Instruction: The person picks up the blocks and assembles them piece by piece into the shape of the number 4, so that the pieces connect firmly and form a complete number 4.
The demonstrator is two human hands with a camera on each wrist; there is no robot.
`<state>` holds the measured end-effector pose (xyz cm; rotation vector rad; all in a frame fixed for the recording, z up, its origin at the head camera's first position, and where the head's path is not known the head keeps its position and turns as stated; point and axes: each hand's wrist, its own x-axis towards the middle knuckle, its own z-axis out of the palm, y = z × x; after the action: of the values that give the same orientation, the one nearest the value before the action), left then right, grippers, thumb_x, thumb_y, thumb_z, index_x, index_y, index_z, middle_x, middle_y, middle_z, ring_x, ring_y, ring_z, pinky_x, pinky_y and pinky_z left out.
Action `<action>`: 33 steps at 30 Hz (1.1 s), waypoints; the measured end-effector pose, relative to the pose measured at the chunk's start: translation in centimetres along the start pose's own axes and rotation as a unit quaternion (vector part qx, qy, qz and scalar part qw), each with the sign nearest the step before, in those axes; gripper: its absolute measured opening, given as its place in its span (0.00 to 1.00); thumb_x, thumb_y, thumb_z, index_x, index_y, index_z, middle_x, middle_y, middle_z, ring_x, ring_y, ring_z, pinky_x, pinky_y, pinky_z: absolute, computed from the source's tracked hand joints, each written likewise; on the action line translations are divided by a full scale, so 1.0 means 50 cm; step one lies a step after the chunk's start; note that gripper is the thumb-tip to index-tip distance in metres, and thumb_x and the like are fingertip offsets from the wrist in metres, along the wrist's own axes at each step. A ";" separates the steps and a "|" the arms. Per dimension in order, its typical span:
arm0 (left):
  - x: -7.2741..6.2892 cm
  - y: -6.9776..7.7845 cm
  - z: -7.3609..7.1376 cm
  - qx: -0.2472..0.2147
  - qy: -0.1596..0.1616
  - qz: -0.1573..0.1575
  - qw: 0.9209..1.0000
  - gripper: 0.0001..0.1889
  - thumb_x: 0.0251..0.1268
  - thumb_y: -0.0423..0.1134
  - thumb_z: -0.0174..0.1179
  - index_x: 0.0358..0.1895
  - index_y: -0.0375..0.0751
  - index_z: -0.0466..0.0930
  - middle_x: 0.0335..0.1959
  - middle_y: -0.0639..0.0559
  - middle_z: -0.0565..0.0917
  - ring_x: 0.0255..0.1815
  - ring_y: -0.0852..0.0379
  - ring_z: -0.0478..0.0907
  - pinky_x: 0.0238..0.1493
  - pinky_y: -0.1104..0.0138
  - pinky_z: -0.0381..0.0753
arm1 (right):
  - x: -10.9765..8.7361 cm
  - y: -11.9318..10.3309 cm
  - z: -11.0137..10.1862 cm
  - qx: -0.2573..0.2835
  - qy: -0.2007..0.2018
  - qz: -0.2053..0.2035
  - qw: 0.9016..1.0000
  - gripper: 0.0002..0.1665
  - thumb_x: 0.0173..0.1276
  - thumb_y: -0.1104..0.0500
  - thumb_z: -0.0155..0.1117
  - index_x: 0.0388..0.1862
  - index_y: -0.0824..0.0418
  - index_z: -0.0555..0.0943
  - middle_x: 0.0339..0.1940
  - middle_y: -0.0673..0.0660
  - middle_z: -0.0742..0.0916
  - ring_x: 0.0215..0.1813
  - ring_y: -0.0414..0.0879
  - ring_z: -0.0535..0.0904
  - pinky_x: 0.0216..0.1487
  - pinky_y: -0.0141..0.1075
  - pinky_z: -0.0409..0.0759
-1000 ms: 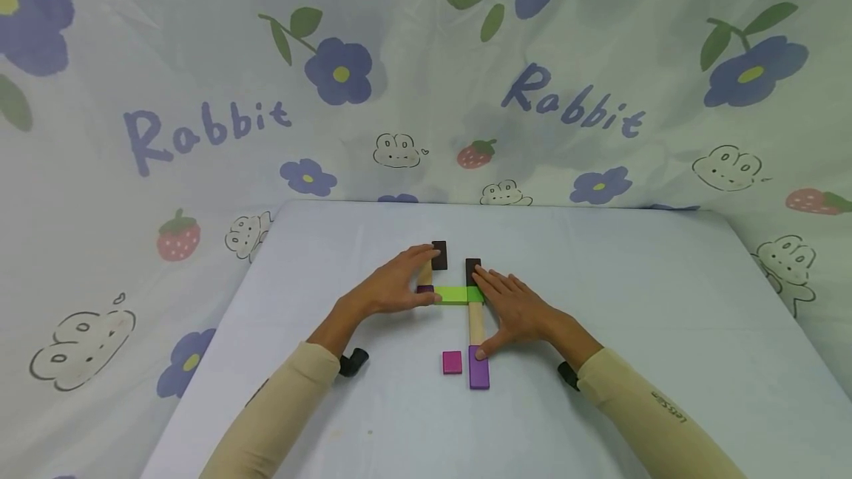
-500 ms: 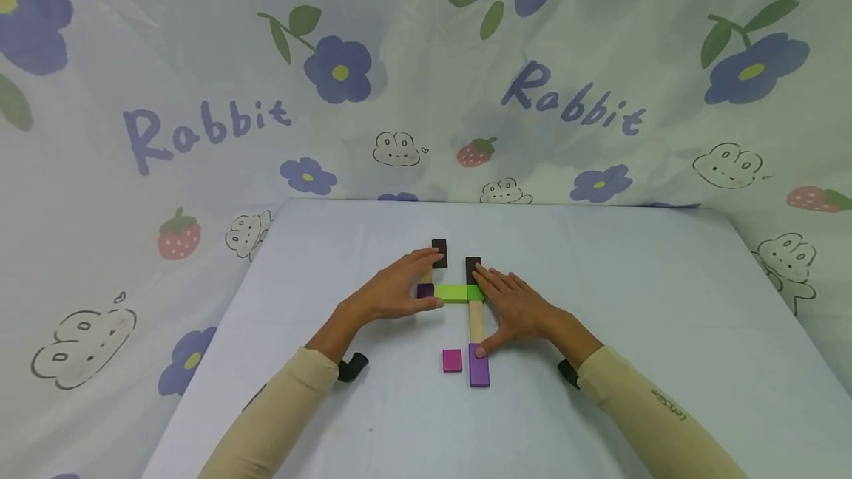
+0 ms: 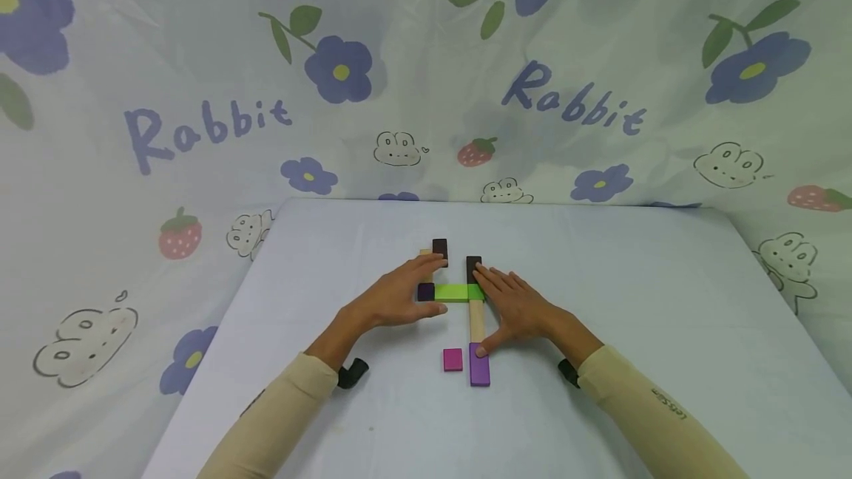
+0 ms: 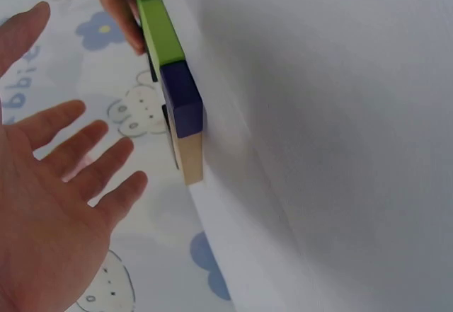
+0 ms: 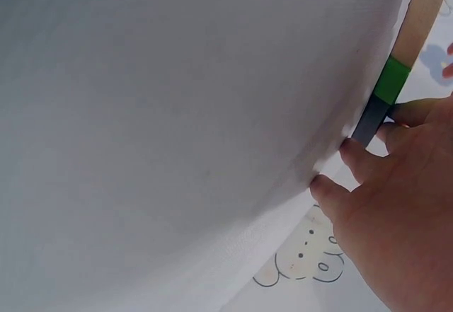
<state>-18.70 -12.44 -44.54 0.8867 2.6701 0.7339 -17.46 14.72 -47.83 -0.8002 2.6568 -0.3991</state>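
Note:
My left hand (image 3: 393, 296) hovers over the left end of a flat block layout, its fingers and thumb spread with nothing between them. Beneath it a dark purple block (image 3: 426, 292) joins a light green block (image 3: 451, 293); a plain wooden block (image 4: 190, 160) runs from the purple one, partly covered in the head view. Beyond the fingertips lies a black block (image 3: 440, 248). My right hand (image 3: 519, 309) rests along the right column, fingertips at another black block (image 3: 473, 267) and thumb on a long purple block (image 3: 479, 368). Between these sit a darker green block (image 3: 475, 292) and a wooden block (image 3: 476, 322).
A small pink block (image 3: 452, 360) lies left of the long purple one. All the blocks lie on a white table (image 3: 632, 265). Behind its far edge hangs a printed cloth (image 3: 426, 80). Black wrist devices (image 3: 353, 373) show below both forearms.
My left hand has lifted and drawn slightly back toward me, uncovering more of the dark purple block and the wooden block's far end. The right hand stays in place.

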 end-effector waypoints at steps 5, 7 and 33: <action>-0.003 0.007 0.005 0.001 -0.002 -0.002 1.000 0.44 0.64 0.62 0.63 0.79 0.50 0.60 0.80 0.50 0.59 0.79 0.48 0.57 0.73 0.46 0.62 | 0.002 0.003 0.003 0.002 -0.003 0.002 1.000 0.86 0.38 0.16 0.71 0.85 0.59 0.44 0.85 0.56 0.49 0.83 0.57 0.44 0.79 0.57 0.42; -0.006 0.010 0.007 0.003 -0.004 -0.002 1.000 0.43 0.64 0.62 0.63 0.79 0.51 0.60 0.80 0.51 0.60 0.79 0.48 0.57 0.73 0.46 0.62 | 0.002 0.004 0.004 0.003 -0.005 0.003 1.000 0.87 0.37 0.16 0.71 0.85 0.58 0.43 0.85 0.56 0.48 0.83 0.57 0.44 0.79 0.56 0.42; -0.030 0.036 0.021 0.018 -0.019 0.027 0.999 0.38 0.66 0.59 0.62 0.76 0.48 0.66 0.76 0.48 0.67 0.77 0.47 0.61 0.71 0.46 0.66 | 0.000 0.003 0.002 0.003 0.002 -0.004 1.000 0.86 0.38 0.17 0.72 0.84 0.59 0.44 0.85 0.56 0.50 0.83 0.58 0.45 0.79 0.57 0.43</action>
<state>-16.23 -11.70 -44.37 0.9745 2.6441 0.6758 -17.48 14.83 -47.95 -0.8092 2.6549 -0.4106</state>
